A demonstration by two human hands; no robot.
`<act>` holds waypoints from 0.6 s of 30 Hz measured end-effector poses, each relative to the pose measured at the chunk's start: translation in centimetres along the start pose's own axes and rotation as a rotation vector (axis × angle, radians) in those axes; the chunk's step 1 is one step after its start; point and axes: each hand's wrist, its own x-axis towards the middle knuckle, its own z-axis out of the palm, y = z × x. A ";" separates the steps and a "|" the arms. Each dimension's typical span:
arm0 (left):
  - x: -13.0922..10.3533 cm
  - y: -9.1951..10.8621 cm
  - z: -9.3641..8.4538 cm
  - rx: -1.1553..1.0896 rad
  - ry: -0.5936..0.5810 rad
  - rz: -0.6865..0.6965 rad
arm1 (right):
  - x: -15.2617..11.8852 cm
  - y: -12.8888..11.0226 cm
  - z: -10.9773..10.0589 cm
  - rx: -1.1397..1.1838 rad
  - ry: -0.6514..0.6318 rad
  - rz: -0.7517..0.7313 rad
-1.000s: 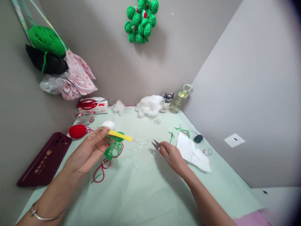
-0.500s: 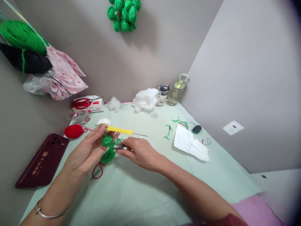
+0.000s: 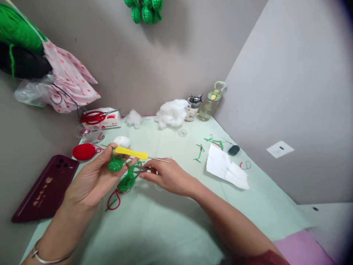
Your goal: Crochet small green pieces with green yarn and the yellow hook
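Observation:
Pinched in my left hand (image 3: pixel 95 173) are a yellow-handled crochet hook (image 3: pixel 131 152) and the top of a small green crocheted ball (image 3: pixel 115 164), which hangs in front of the fingers. My right hand (image 3: pixel 168 176) is closed around small metal snips (image 3: pixel 142 169); their grip is hidden by the fingers. The blades point left, toward green yarn ends beside a second green crocheted piece (image 3: pixel 127 182). From that piece a red cord loop (image 3: pixel 114 200) extends onto the table. Whether the blades touch yarn is too blurred to tell.
Beyond my left hand lie a red yarn ball (image 3: pixel 84 151), a white ball (image 3: pixel 121 141) and red-handled scissors (image 3: pixel 93 117) on a box. White stuffing (image 3: pixel 172 113), a pen cup (image 3: pixel 192 109) and a bottle (image 3: pixel 209 105) line the back. White paper (image 3: pixel 226 168) and yarn scraps (image 3: pixel 199 152) are rightward.
My left hand has shifted left with the ball and hook, so the ball is now farther from the snips. The right hand has moved slightly right. The camera view has tilted a little.

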 end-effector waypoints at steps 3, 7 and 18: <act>0.3 -0.3 0.1 0.026 0.003 -0.035 | 0.6 0.1 0.6 -0.015 -0.036 0.004; 0.9 -0.5 0.0 0.006 -0.017 -0.021 | 0.7 0.1 0.4 -0.016 -0.039 0.004; 1.8 -0.5 -1.2 0.011 -0.052 -0.071 | 0.4 -0.2 -1.0 0.159 0.055 -0.005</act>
